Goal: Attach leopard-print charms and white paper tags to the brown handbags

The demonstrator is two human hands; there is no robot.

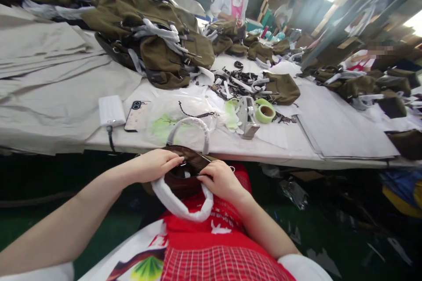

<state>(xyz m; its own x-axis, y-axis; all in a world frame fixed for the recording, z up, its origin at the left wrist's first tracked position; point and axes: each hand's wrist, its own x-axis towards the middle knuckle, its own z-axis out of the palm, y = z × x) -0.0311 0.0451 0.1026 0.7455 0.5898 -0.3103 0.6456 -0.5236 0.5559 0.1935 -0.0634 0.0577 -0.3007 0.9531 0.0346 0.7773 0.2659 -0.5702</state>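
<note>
A brown handbag (180,187) rests at my lap against the table edge, its zipped top spread apart. White wrapping covers both of its handles; the near handle (184,208) hangs toward me and the far one (191,125) stands up over the table. My left hand (160,164) grips the left side of the bag's opening, thumb and fingers closed at the rim. On the opposite side, my right hand (219,179) pinches the rim near the zipper. Inside the bag, a small metal piece and something pale show; the rest is dark.
On the table (286,140) lie a phone (136,116), a white power bank (111,110) with a cable, a tape dispenser (248,118), a green tape roll (265,112) and a braided cord (198,114). Olive bags (161,30) pile up behind. A co-worker (232,0) stands across the table.
</note>
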